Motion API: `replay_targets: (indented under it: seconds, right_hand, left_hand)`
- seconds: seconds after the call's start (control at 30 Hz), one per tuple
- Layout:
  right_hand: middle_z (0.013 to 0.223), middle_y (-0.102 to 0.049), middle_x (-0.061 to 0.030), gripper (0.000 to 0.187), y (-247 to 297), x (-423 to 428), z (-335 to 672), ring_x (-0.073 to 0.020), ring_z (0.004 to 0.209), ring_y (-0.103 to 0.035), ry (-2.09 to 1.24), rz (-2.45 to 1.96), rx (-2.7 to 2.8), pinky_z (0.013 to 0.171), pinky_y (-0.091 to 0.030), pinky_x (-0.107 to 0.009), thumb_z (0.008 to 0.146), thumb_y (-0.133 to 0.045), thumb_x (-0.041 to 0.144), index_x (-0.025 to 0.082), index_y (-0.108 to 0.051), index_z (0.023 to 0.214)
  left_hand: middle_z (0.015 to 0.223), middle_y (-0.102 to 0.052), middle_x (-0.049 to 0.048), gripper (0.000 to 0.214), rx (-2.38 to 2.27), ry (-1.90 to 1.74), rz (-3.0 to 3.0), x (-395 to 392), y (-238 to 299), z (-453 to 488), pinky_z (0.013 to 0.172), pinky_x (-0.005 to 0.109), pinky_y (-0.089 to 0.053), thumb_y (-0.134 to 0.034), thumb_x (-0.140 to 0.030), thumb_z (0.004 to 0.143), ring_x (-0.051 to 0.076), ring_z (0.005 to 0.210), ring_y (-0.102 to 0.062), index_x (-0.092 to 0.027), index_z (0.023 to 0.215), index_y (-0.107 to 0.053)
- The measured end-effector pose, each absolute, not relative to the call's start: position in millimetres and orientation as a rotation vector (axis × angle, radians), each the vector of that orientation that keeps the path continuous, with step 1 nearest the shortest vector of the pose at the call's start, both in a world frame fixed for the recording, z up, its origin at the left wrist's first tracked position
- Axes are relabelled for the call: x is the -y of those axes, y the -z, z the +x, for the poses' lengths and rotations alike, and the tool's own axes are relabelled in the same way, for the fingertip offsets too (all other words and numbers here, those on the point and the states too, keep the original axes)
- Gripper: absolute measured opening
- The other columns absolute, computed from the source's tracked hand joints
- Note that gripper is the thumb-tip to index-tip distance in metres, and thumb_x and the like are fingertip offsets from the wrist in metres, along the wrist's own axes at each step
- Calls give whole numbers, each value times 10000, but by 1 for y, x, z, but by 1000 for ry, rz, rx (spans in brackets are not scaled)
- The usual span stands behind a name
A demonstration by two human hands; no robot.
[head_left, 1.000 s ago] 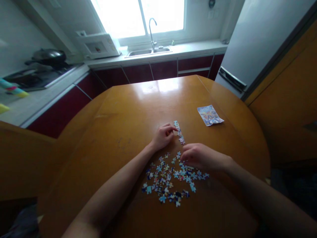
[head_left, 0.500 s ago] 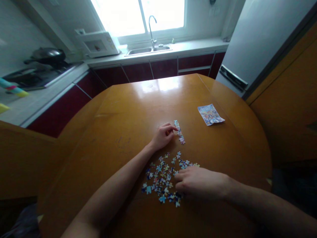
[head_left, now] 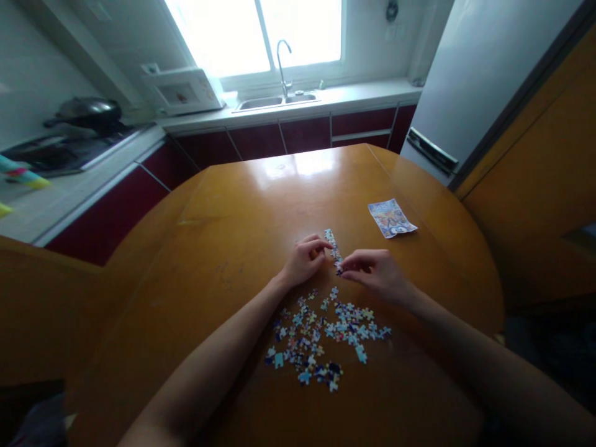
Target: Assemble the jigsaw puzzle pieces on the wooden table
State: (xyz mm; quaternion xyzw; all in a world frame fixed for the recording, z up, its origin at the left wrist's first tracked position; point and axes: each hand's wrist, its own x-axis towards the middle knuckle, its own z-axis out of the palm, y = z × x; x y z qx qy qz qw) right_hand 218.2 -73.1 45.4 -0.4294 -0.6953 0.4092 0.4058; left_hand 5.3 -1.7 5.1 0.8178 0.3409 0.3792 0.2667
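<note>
Blown-out window (head_left: 254,31) backlight, dim foreground, warped edges

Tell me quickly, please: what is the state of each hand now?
Left hand: curled, fingertips on the puzzle strip; grip cannot be told.
Right hand: fingertips pinched at the strip's near end; held piece cannot be told.

In the middle of the frame, the left hand (head_left: 303,261) is resting on the round wooden table (head_left: 242,205), with its fingertips touching the left side of a short strip of joined puzzle pieces (head_left: 331,243). The right hand (head_left: 378,273) is holding thumb and forefinger together at the lower end of this strip; whether they are gripping a piece is too small to tell. Just below both hands, loose pieces (head_left: 321,338) are lying scattered. A picture card (head_left: 391,218) is lying well apart, toward the right.
</note>
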Motion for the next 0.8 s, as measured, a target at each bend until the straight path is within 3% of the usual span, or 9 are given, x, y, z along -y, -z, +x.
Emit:
replay_targets:
  seconds: [0.13, 0.27, 0.53, 0.8]
  right_hand:
    - [748, -736, -36, 159, -38, 66, 218, -129, 613, -575, -1026, -1191, 1599, 569, -437, -262, 752, -792, 287, 168, -754, 850]
    - [727, -724, -40, 166, -33, 63, 217, -138, 615, -585, -1013, -1211, 1598, 566, -446, -267, 776, -754, 319, 162, -752, 829]
    - [775, -735, -69, 237, -29, 60, 218, -166, 676, -615, -1092, -1217, 1593, 622, -481, -303, 777, -743, 378, 149, -737, 835]
    - [805, -737, -70, 179, -25, 60, 217, -173, 712, -632, -1107, -1182, 1619, 662, -489, -314, 803, -731, 315, 150, -737, 873]
  left_hand:
    - [825, -583, 29, 165, -803, -1053, 2402, 8, -9, 5, 740, 282, -470, -636, -203, 877, 153, 817, -547, -195, 1018, -721]
    - [786, -574, 21, 188, -745, -1098, 2539, 11, -11, 7, 728, 299, -467, -690, -293, 860, 161, 790, -530, -222, 1031, -721]
    - [736, -564, 10, 168, -708, -1111, 2648, 11, -14, 7, 719, 293, -448, -701, -354, 866, 154, 747, -511, -234, 980, -732]
    - [724, -567, 6, 148, -682, -1085, 2664, 10, -12, 5, 728, 290, -433, -705, -352, 867, 149, 731, -499, -242, 958, -738]
